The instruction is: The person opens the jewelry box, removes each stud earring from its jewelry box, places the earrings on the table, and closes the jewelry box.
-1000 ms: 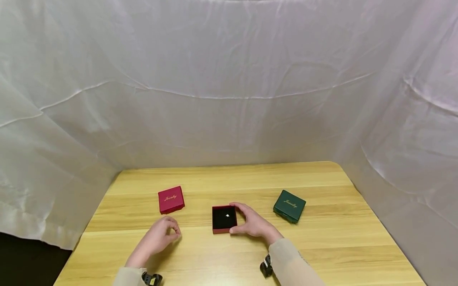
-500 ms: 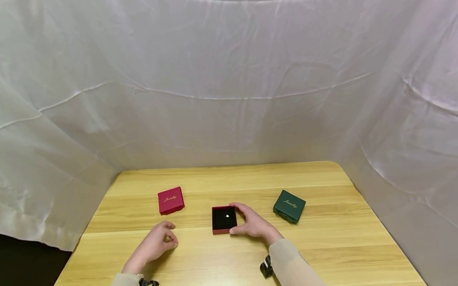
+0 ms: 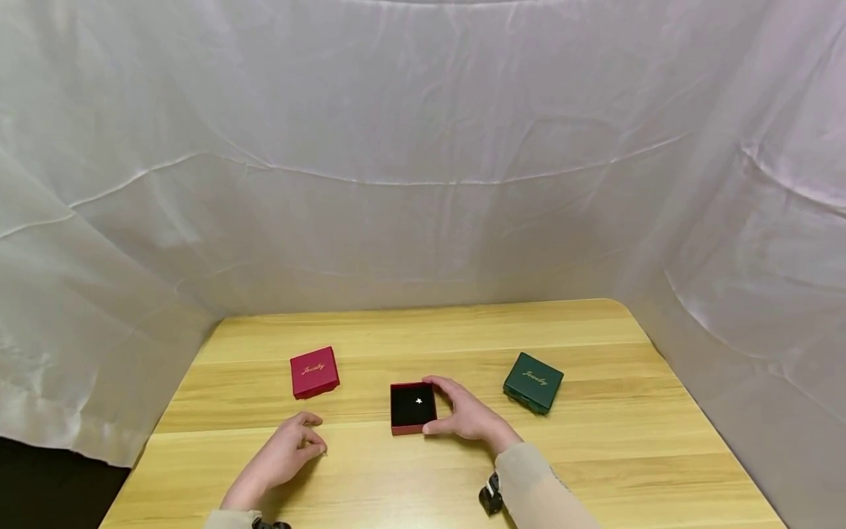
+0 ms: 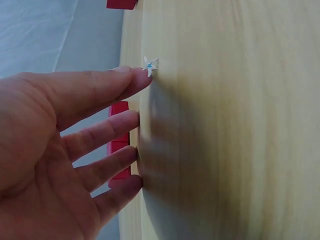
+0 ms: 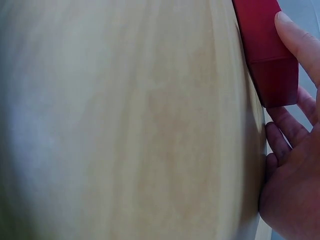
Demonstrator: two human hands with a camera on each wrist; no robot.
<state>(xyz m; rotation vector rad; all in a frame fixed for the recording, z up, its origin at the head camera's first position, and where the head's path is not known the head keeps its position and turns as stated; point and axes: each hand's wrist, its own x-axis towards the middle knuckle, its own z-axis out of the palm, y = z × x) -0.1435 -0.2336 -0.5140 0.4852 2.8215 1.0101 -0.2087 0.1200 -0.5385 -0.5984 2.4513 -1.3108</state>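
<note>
Nearer than the open red box (image 3: 406,430) and left of it, the left hand (image 3: 279,454) pinches a small star (image 4: 149,66). The right hand (image 3: 468,416) grips that box's right side; another star (image 3: 418,401) sits on its black lining (image 3: 403,410). Beyond it lie a crimson box (image 3: 314,372), left, and a green box (image 3: 533,382), right.

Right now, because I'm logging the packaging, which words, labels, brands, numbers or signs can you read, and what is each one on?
"Jewelry": gold script on top of the green box, slightly soft but readable.
"Jewelry", most likely: gold script on top of the closed red box, blurred.
No lettering can be made out on the open red box; any marks on the black wrist devices are too small to read.
</note>
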